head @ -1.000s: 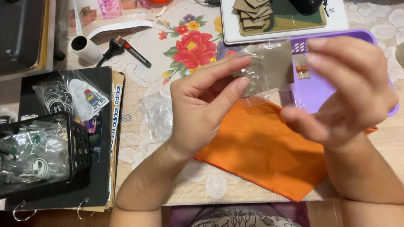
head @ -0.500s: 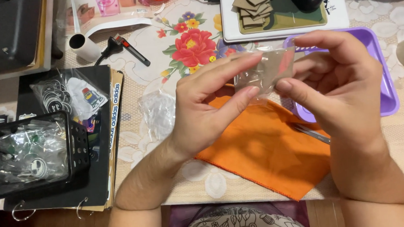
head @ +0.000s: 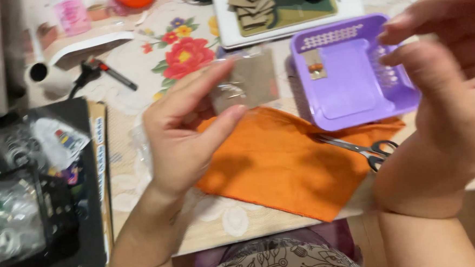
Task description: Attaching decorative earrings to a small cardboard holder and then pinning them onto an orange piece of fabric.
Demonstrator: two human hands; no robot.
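I see my left hand (head: 186,136) raised over the desk (head: 136,57), its grip pinching a small clear packet (head: 245,81) between thumb and forefinger. My right hand (head: 451,84) is lifted apart from the packet, fingers loosely curled and holding nothing, above the right edge of a purple tray (head: 354,89). Under both lies an orange cloth (head: 282,163), with scissors (head: 360,148) resting on it just beside the tray. A black binder (head: 45,187) sits at the far left.

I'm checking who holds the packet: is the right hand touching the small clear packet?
Apart: the head view shows the right hand clear of the packet, with purple tray between.
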